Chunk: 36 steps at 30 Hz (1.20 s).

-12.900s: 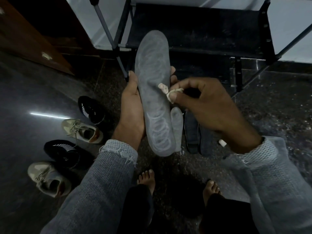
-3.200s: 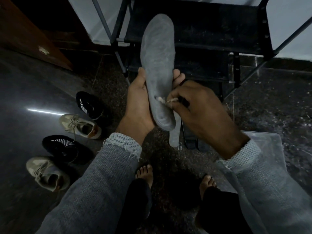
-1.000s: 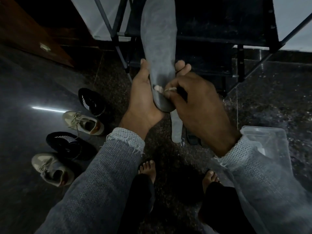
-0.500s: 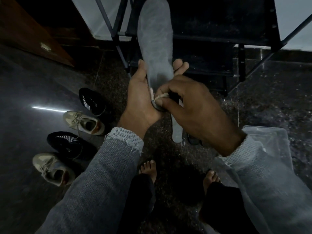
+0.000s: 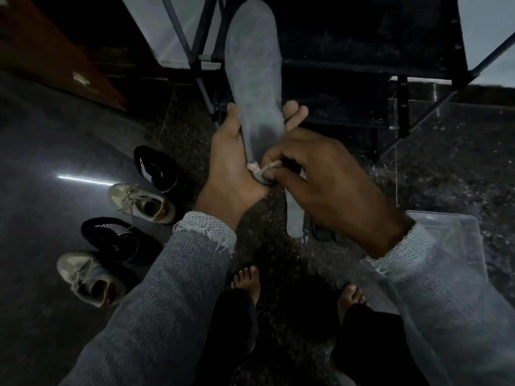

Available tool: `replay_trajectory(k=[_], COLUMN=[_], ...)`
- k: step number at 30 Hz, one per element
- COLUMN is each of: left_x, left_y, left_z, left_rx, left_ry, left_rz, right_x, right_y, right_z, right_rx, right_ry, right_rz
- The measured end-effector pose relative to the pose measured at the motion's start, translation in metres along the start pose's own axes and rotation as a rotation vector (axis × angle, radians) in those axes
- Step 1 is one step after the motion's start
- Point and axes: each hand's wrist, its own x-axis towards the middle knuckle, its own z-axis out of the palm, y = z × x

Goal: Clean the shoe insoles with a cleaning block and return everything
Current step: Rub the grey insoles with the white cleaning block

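Block slid to heel, right hand pinching it, left hand gripping insole, heel hidden.

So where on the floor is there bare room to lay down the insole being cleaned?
Bare floor lies left of the four shoes, by the light streak. Another bare patch is right of the rack, above the clear bin. It is crowded under the hands, where another insole already lies, and around the bare feet.
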Motion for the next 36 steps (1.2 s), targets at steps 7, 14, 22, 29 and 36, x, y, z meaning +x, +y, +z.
replay_trajectory(k=[7,14,22,29,36], left_x=[0.001,0.003,-0.002,-0.001,0.0], left_y=[-0.007,-0.006,-0.011,-0.007,-0.016], left_z=[-0.006,0.0,-0.001,0.003,-0.001], left_rx=[0.04,0.024,0.065,0.082,0.124], left_ry=[-0.152,0.001,-0.034,0.001,0.002], left_rz=[-0.107,-0.01,-0.094,-0.038,-0.092], right_x=[0.003,-0.003,0.006,-0.004,0.006], right_y=[0.01,-0.004,0.003,-0.001,0.003], right_z=[-0.001,-0.005,0.005,-0.01,0.006], right_rx=[-0.114,0.073,0.04,0.13,0.06], right_ry=[0.259,-0.056,0.288,-0.074,0.297], right_rz=[0.128,0.105,0.145,0.069,0.146])
